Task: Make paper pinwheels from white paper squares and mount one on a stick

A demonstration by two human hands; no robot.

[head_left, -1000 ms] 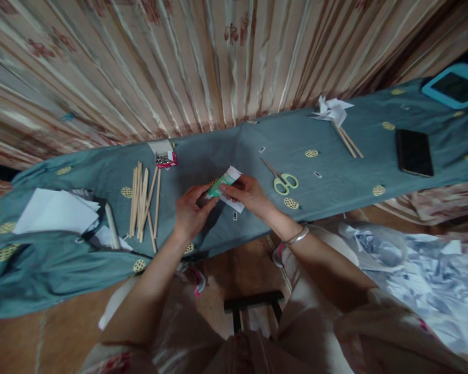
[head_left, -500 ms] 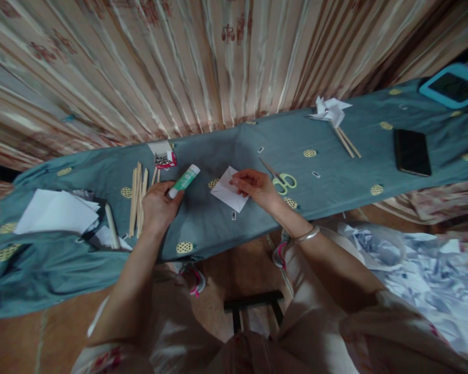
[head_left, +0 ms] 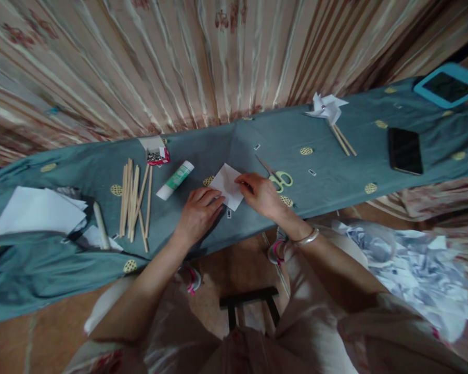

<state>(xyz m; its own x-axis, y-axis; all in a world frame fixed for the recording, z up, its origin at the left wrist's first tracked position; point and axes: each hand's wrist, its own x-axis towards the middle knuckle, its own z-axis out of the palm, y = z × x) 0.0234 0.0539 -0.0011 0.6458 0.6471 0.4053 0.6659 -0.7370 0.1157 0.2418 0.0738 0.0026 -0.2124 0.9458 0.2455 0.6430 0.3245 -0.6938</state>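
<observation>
- Two hands of mine were at one small white paper (head_left: 225, 179), which lay on the blue-green cloth (head_left: 203, 140), in the middle before me, with one corner pointing away from me.
- My left hand (head_left: 197, 215) did not grasp anything; its fingers were a little bent, and their tips rested at the left edge of the paper.
- My right hand (head_left: 264, 196) had thumb and forefinger drawn together at the right edge. I could not tell if they truly pinched it or only touched.
- For good work, I judged, the left fingers should hold the paper with light weight, so that it could not slide or turn on the soft cloth.
- The right fingertips needed a small and gentle touch, exactly at the edge, because thin paper creases easily.
- It was better to move slowly, and to check that edges and corners met evenly before any firm pressing.
- The glue (head_left: 175, 180) lay to the left, apart from my fingers, and the scissors (head_left: 283, 180) lay just beside my right hand, so this wrist had to be careful.
</observation>
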